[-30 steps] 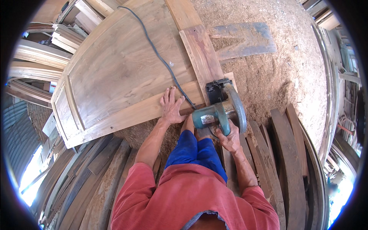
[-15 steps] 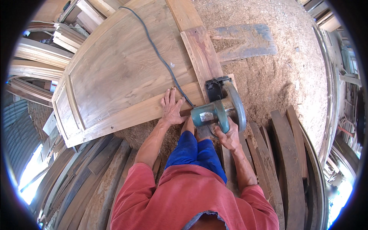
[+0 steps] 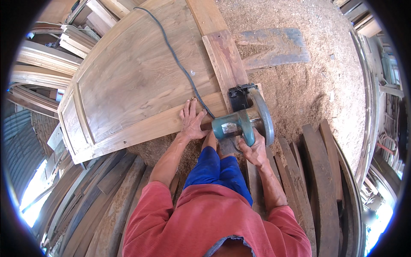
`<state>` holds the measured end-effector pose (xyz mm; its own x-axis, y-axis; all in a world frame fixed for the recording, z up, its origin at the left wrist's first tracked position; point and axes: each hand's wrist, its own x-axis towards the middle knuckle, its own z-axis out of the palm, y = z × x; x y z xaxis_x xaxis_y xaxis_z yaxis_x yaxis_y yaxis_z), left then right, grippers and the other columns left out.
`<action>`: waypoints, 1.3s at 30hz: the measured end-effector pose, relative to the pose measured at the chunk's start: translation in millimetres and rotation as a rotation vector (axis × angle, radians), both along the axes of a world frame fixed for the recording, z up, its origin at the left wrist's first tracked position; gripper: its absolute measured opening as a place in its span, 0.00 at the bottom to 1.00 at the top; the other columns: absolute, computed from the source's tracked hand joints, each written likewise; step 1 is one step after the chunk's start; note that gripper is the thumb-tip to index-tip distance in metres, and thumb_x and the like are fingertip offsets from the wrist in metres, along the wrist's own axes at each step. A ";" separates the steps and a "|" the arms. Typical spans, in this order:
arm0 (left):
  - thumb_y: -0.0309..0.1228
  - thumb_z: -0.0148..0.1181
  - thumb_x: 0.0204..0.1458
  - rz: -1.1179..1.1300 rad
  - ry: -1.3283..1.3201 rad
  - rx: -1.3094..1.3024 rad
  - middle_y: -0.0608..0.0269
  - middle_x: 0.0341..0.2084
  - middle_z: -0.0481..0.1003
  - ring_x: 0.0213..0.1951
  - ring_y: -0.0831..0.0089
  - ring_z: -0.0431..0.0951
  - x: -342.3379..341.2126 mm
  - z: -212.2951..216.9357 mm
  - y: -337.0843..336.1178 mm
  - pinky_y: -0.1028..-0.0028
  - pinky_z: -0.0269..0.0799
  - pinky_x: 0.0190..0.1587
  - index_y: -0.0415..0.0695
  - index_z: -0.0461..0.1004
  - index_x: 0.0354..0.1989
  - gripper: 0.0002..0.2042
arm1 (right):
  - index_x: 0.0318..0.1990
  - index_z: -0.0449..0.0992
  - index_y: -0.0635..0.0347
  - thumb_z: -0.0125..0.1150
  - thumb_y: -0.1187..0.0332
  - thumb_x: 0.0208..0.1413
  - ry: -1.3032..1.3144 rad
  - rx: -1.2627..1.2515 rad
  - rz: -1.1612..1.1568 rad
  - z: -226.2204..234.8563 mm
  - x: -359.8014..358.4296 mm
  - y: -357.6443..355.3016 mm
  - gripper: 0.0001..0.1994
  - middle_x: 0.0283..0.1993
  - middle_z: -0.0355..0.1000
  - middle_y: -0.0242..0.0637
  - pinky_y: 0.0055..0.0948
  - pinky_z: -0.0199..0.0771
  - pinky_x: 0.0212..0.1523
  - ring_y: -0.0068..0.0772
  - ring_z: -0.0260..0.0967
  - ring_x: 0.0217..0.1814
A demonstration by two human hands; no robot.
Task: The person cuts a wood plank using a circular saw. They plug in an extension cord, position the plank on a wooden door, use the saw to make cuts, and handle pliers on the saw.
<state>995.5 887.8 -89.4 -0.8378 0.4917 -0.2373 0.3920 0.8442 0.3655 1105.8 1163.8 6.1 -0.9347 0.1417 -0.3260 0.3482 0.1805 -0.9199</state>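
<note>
A green circular saw (image 3: 227,126) with a grey blade guard stands at the near right corner of a large wooden door panel (image 3: 141,73). My right hand (image 3: 254,150) is wrapped round the saw's rear handle. Spread on the panel's near rail, just left of the saw's motor, my left hand (image 3: 191,120) presses down with its fingers apart. A reddish board (image 3: 227,60) lies across the panel's right end, its near end meeting the saw's black base. The blade and its contact with the wood are hidden. From the motor a dark power cord (image 3: 175,58) runs away over the panel.
Sawdust (image 3: 329,81) covers the ground on the right, around a weathered notched plank (image 3: 278,45). Long dark planks (image 3: 319,171) lie close by my legs on the right, and more planks (image 3: 111,210) on the left. Lumber stacks (image 3: 47,64) line the far left.
The saw has shifted very slightly to the left with my right hand on it. My left hand stays in its place on the panel.
</note>
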 end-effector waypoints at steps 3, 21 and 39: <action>0.49 0.83 0.25 0.000 -0.006 -0.007 0.37 0.75 0.45 0.76 0.33 0.39 -0.5 0.8 0.8 0.35 0.41 0.68 0.53 0.76 0.58 0.43 | 0.37 0.72 0.64 0.65 0.70 0.55 0.023 0.004 0.008 -5.5 0.9 1.6 0.09 0.25 0.71 0.42 0.37 0.73 0.34 0.34 0.69 0.27; 0.50 0.82 0.27 -0.006 0.013 0.026 0.36 0.75 0.44 0.75 0.32 0.39 0.5 -2.3 0.0 0.35 0.40 0.68 0.56 0.76 0.58 0.42 | 0.37 0.73 0.64 0.65 0.71 0.56 0.043 0.004 0.012 -4.0 -12.5 -1.6 0.08 0.26 0.72 0.42 0.37 0.74 0.34 0.34 0.71 0.28; 0.51 0.81 0.29 0.001 -0.054 -0.046 0.36 0.75 0.44 0.75 0.33 0.37 -0.5 5.5 3.0 0.35 0.38 0.70 0.54 0.78 0.58 0.41 | 0.38 0.73 0.66 0.65 0.72 0.55 0.059 0.001 0.013 -3.0 -23.8 -3.0 0.08 0.26 0.72 0.43 0.37 0.73 0.34 0.35 0.70 0.28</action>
